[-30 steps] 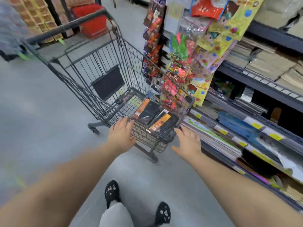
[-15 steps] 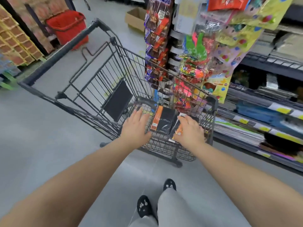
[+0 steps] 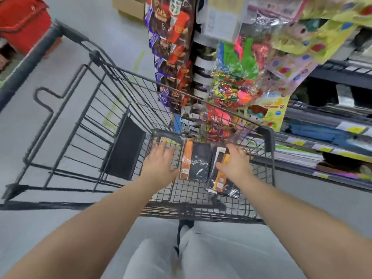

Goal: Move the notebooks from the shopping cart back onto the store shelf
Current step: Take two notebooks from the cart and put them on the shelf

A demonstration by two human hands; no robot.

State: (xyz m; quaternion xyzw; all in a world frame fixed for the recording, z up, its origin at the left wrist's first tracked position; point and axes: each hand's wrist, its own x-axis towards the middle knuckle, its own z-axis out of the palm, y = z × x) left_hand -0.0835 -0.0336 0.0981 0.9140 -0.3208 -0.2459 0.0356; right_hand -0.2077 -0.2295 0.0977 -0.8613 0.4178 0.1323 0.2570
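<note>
**Hands move deeper into the cart**

Since half a second ago both hands have pushed further into the basket and the view has closed in over it. The left hand [image 3: 160,165] is spread, fingers apart and straight, over the bare wire floor of the cart [image 3: 269,137]. Its thumb lies just beside the orange edge of the left notebook [image 3: 198,160], and contact cannot be told. The right hand [image 3: 234,164] lies flat on the right stack of notebooks [image 3: 220,183], fingers stretched forward and thumb out across the cover, not curled round anything.

Both lots of notebooks lie flat on the cart floor, side by side near its front end. The left one is squared to the wires and the right stack is slightly skewed.

The cart's right rim stands close beside the shelf [image 3: 322,149], whose lower tiers hold flat stock behind yellow price tags. Hanging packets [image 3: 231,81] crowd over the cart's front corner. A black seat flap [image 3: 124,150] leans at the far end, left of the hands. Open grey floor [image 3: 40,228] lies to the left, and a red basket [image 3: 22,23] stands well apart.
</note>
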